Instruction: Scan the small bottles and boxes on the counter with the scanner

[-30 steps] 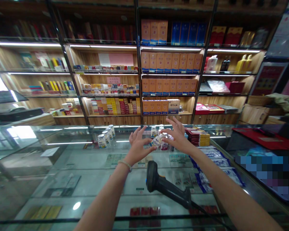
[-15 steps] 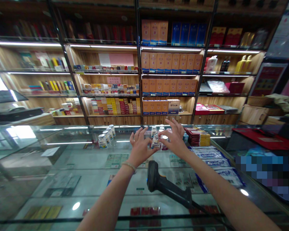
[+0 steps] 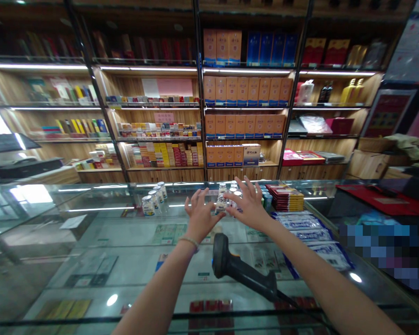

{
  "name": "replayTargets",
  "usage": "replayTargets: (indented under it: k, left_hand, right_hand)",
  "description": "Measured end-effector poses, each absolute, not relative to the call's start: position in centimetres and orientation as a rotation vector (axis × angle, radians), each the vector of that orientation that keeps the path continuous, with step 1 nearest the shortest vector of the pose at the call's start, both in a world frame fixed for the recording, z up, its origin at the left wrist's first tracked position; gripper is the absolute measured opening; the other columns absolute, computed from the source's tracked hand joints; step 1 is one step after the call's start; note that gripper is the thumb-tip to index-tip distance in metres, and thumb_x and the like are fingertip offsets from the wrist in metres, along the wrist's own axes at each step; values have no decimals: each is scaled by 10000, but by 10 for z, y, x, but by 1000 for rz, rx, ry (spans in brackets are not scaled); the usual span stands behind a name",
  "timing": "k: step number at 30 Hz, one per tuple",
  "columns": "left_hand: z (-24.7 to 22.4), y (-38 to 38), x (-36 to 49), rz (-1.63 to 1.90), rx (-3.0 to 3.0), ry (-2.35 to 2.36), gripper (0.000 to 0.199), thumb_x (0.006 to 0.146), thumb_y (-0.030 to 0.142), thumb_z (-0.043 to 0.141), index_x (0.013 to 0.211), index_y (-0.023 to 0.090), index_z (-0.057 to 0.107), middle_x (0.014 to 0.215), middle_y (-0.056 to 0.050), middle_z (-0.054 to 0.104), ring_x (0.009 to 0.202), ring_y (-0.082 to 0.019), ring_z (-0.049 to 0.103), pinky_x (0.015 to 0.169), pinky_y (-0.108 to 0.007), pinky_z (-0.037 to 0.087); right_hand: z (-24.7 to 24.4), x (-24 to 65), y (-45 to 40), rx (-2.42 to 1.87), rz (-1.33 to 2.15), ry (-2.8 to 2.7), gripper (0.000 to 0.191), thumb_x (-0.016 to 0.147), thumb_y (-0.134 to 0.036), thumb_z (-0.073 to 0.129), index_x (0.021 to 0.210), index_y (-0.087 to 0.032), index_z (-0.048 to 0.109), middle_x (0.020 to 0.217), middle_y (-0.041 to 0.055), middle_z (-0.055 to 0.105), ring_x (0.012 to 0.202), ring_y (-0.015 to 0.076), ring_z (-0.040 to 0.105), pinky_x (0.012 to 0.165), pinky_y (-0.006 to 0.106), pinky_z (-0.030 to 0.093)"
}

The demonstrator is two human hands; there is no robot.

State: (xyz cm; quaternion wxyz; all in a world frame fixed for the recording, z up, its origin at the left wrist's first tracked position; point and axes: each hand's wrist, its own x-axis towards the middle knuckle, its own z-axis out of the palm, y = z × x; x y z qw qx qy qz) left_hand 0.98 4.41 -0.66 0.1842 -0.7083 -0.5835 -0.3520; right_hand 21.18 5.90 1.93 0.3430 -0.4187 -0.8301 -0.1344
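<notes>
A small clear bottle (image 3: 221,204) with a pale label is on the glass counter, between my two hands. My left hand (image 3: 200,213) is at its left, thumb and index finger against it, other fingers raised. From the right, my right hand (image 3: 250,204) touches the same bottle with thumb and index finger, its other fingers spread upward. Similar white-capped bottles (image 3: 237,197) stand behind and beside it, partly hidden by my right hand. A row of matching bottles (image 3: 148,205) stands farther left. Below my hands lies a black barcode scanner (image 3: 242,270) with its cable.
Right of my hands are stacked red and yellow packets (image 3: 287,197) and blue-white packs (image 3: 309,232). A red mat (image 3: 384,199) lies at the far right. Boxed goods lie under the glass counter top (image 3: 132,256). Lit shelves with orange boxes (image 3: 242,90) line the wall.
Both hands have shifted slightly left, and the bottle between them has moved left too. My right hand's fingers are a little more spread. The scanner lies as before.
</notes>
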Motion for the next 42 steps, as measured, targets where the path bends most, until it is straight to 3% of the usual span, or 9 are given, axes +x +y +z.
replayTargets:
  k: [7,18,22,26,32,42]
  left_hand:
    - [-22,55,12,-953,-2033,-1717,263,684,490,838,785,261,759,1483,-94,504,1413,-383,347,1161,-683,143]
    - [-32,60,12,-856,-2093,-1726,310,677,501,834,837,252,742,1425,-117,519,1402,-378,356,1173,-686,103]
    - [-26,57,4,-828,-2110,-1770,509,635,536,852,1032,249,715,1486,-156,452,1415,-391,347,1164,-664,156]
    - [-18,51,-10,-858,-2092,-1665,724,700,472,823,1345,281,555,1531,-163,410,1442,-349,330,1185,-592,161]
    - [-16,49,-14,-825,-2078,-1536,621,758,406,780,1336,343,562,1554,-123,403,1462,-334,314,1201,-563,85]
    - [-26,56,-6,-805,-2068,-1548,519,771,331,759,1268,343,608,1544,-118,416,1457,-327,327,1195,-584,108]
  right_hand:
    - [9,214,65,-1135,-333,-2237,379,1045,-442,349,1330,-451,599,1642,22,250,1530,313,115,1181,666,60]
    - [-7,215,74,-1120,-417,-2288,382,1014,-492,428,1372,-457,557,1642,34,270,1531,320,125,1189,646,73]
    - [-8,215,74,-1101,-448,-2283,429,982,-524,488,1398,-429,536,1640,57,280,1529,324,142,1193,633,71]
    - [-12,214,75,-1062,-484,-2256,603,871,-518,669,1425,-338,514,1636,113,282,1533,342,119,1201,620,54]
    - [-20,207,75,-1067,-525,-2179,496,793,-406,762,1253,-298,611,1621,102,316,1526,345,152,1203,630,40]
    - [-19,198,77,-1117,-504,-2144,450,791,-357,769,1216,-313,627,1610,97,342,1518,339,185,1196,633,78]
